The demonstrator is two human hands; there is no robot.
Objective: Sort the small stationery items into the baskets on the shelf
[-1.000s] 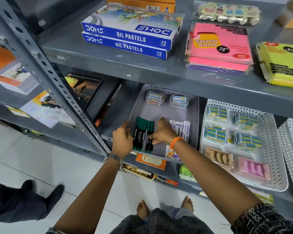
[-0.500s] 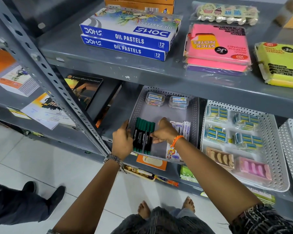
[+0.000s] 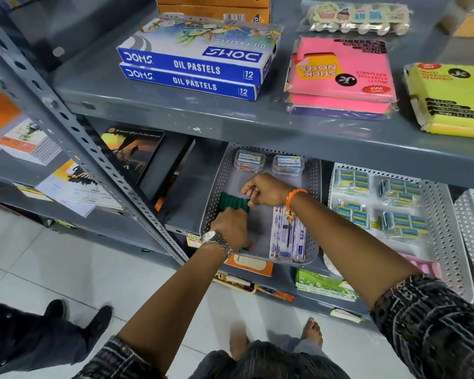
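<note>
A row of green markers (image 3: 231, 202) is pressed between the curled left hand (image 3: 231, 228) and right hand (image 3: 266, 189) inside a grey perforated basket (image 3: 311, 214).

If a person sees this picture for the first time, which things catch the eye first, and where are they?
Two bare hands meet in the grey perforated basket on the lower shelf: the left hand and right hand press on a row of green markers. On the shelf above, two blue DOMS oil pastel boxes lie stacked, with bright pink sticky notes to their right.
</note>
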